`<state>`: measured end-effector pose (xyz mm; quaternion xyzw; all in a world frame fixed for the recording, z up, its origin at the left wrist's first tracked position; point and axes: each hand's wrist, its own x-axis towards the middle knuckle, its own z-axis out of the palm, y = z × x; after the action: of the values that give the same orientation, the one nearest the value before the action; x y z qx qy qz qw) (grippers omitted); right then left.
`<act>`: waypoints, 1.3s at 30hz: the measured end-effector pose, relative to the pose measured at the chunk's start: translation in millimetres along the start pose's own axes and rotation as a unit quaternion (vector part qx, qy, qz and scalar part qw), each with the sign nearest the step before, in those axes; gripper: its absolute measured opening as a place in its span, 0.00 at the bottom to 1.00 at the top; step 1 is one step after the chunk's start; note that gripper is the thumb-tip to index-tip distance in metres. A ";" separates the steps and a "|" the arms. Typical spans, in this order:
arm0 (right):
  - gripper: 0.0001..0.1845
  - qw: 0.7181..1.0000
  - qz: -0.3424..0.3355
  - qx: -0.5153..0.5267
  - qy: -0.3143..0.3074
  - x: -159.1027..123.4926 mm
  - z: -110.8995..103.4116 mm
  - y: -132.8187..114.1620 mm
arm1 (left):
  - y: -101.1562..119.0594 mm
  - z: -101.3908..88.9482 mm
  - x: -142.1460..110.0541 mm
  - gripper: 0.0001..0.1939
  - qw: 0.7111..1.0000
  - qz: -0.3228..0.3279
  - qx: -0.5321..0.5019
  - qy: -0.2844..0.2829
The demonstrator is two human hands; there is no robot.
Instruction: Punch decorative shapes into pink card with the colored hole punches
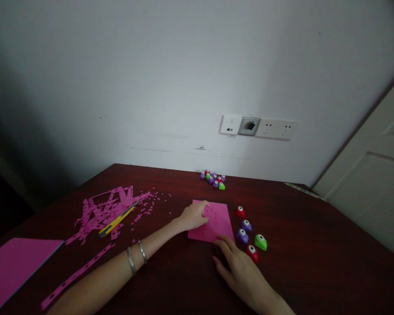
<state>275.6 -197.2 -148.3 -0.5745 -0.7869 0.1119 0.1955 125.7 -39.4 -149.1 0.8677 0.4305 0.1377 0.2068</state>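
A rectangular sheet of pink paper (218,227) lies on the dark red-brown table, with several small pink bits or marks on its middle. My left hand (193,215), two bracelets on its wrist, rests over the sheet's left side, thumb and forefinger apart. At the sheet's lower right corner is my right hand (238,267); its fingers are loosely bent and spread, the fingertips at the paper's near edge. Just right of the sheet stand several small eye-topped craft punches, among them a red punch (252,253), a purple punch (242,236) and a green punch (260,242).
More punches (216,183) cluster by the wall. At left lie tangled punched paper strips (101,214), a yellow utility knife (116,222), scattered pink confetti (146,209), a single punched strip (77,274) and a large pink sheet (19,267). Wall sockets (276,129) sit above the table.
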 end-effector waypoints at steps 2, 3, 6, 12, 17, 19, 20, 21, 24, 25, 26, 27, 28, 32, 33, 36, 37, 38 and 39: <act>0.15 1.000 0.002 0.010 0.002 0.2 -0.2 0.1 | 0.2 -3.7 8.1 0.21 1.000 0.015 -0.009 0.026; 0.15 1.000 0.004 0.017 0.002 0.2 -0.7 -0.3 | -0.4 -7.6 14.7 0.20 0.999 0.017 -0.012 0.038; 0.13 0.999 0.016 0.042 0.003 0.0 -3.6 -2.2 | -7.3 -26.0 44.9 0.16 0.998 -0.021 0.002 0.053; 0.09 0.996 0.024 0.090 0.002 -0.5 -6.9 -3.7 | -44.0 -58.8 122.9 0.11 0.990 -0.115 0.031 0.080; 0.09 0.996 0.007 0.085 0.004 -0.8 -8.5 -1.7 | -70.9 -52.1 164.8 0.16 0.987 -0.133 0.023 0.082; 0.09 0.996 -0.007 0.085 0.015 -1.0 -9.0 -0.9 | -77.5 -45.2 174.8 0.18 0.990 -0.115 0.014 0.078; 0.09 0.996 -0.012 0.086 0.021 -1.1 -9.1 -0.5 | -80.5 -41.9 179.1 0.19 0.992 -0.105 0.010 0.076; 0.09 0.996 -0.016 0.085 0.026 -1.3 -9.0 -0.2 | -83.3 -38.8 183.0 0.19 0.993 -0.096 0.005 0.074; 0.10 0.996 -0.026 0.082 0.033 -1.8 -8.4 0.8 | -91.4 -31.8 193.6 0.18 0.994 -0.081 -0.006 0.072; 0.10 0.996 -0.028 0.081 0.034 -1.9 -8.1 1.0 | -93.8 -30.1 196.6 0.18 0.994 -0.079 -0.009 0.072; 0.10 0.996 -0.030 0.080 0.035 -1.9 -7.9 1.3 | -95.9 -28.8 199.4 0.18 0.994 -0.078 -0.012 0.072; 0.10 0.996 -0.031 0.079 0.035 -1.9 -7.8 1.4 | -97.6 -27.6 201.7 0.19 0.994 -0.076 -0.016 0.072; 0.10 0.996 -0.032 0.078 0.035 -1.9 -7.7 1.5 | -98.8 -26.6 203.7 0.19 0.995 -0.074 -0.020 0.071; 0.10 0.996 -0.032 0.077 0.035 -1.5 -8.0 1.4 | -99.8 -23.4 207.4 0.13 0.995 -0.061 -0.038 0.063; 0.10 0.996 -0.030 0.077 0.035 -1.4 -8.1 1.3 | -99.6 -22.7 207.5 0.12 0.995 -0.060 -0.042 0.064; 0.11 0.996 -0.022 0.080 0.031 -1.2 -8.2 1.0 | -99.3 -21.1 207.0 0.10 0.994 -0.063 -0.053 0.071; 0.11 0.996 -0.020 0.082 0.029 -1.3 -8.2 1.0 | -99.2 -20.7 206.5 0.10 0.994 -0.064 -0.056 0.074; 0.11 0.996 -0.019 0.084 0.027 -1.3 -8.3 1.0 | -99.1 -20.5 205.8 0.10 0.993 -0.066 -0.058 0.076; 0.11 0.996 -0.019 0.087 0.025 -1.4 -8.4 1.0 | -98.7 -20.6 205.0 0.10 0.993 -0.069 -0.060 0.079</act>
<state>280.5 -198.7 -141.5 -0.5426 -0.7800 0.1616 0.2667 170.3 184.0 -165.7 0.8086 0.4950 0.2165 0.2331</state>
